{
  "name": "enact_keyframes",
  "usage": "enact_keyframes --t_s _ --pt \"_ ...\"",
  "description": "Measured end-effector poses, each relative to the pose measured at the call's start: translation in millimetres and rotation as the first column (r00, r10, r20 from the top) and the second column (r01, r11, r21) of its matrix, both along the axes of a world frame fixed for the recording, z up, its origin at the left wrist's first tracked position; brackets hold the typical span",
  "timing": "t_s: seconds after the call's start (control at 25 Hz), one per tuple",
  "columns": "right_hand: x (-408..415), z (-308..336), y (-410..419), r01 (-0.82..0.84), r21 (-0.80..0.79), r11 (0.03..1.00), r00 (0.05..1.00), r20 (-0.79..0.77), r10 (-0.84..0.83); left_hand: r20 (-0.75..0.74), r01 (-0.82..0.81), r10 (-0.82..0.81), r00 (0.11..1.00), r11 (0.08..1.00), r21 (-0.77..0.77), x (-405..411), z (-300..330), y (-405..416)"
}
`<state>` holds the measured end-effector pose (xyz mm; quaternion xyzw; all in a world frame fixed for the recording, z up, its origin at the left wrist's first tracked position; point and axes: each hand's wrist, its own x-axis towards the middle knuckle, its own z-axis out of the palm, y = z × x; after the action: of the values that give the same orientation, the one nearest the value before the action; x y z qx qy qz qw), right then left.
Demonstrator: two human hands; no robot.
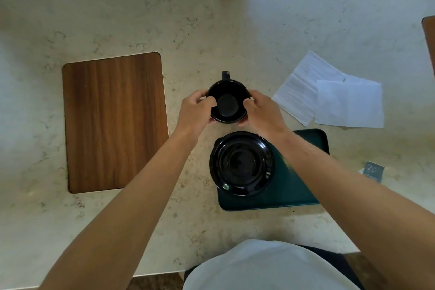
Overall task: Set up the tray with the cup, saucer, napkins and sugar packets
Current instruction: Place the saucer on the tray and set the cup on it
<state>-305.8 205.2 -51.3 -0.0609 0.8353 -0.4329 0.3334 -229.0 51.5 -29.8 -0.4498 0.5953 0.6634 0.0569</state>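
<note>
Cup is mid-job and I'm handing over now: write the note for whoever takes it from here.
Left hand and right hand: both hold the black cup by its sides, beyond the tray, handle pointing away.
Saucer lies on the left end of the green tray: done.
Left: cup onto saucer; two napkins on the counter right of the cup; sugar packet right of the tray.

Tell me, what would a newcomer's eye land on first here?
First, the two bare hands, left hand and right hand, gripping a glossy black cup mid-counter. Just nearer sits a shiny black round saucer on a dark green rectangular tray. A brown wooden board lies left; white paper napkins lie right.
</note>
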Motion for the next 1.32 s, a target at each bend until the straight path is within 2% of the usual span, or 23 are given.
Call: enact_keyframes --t_s 0.24,0.4,0.68,0.84,1.04,1.32 --pt "11 18 17 0.023 0.003 1.0 0.996 -0.089 -0.022 -0.054 -0.001 0.001 0.999 1.0 -0.003 17 15 11" --pt "31 32 36 -0.001 -0.036 0.999 1.0 0.031 0.002 -0.061 0.014 -0.016 0.998 1.0 -0.025 38 24 26" --pt "63 46 60 -0.089 -0.029 0.996 0.995 -0.045 0.088 -0.062 0.008 -0.01 0.998 1.0 -0.028 75 38 53" --pt "68 48 71 -0.173 0.003 0.985 0.982 -0.08 0.173 -0.057 -0.013 0.013 0.998 1.0 -0.005 91 40 62" --pt "61 51 88 -0.361 0.075 0.929 0.923 -0.111 0.368 -0.004 -0.036 0.037 0.999 0.997 0.075 106 33 67" --pt "56 55 90 -0.53 0.249 0.811 0.816 -0.112 0.567 -0.049 0.065 -0.061 0.997 0.993 0.095 113 29 69"
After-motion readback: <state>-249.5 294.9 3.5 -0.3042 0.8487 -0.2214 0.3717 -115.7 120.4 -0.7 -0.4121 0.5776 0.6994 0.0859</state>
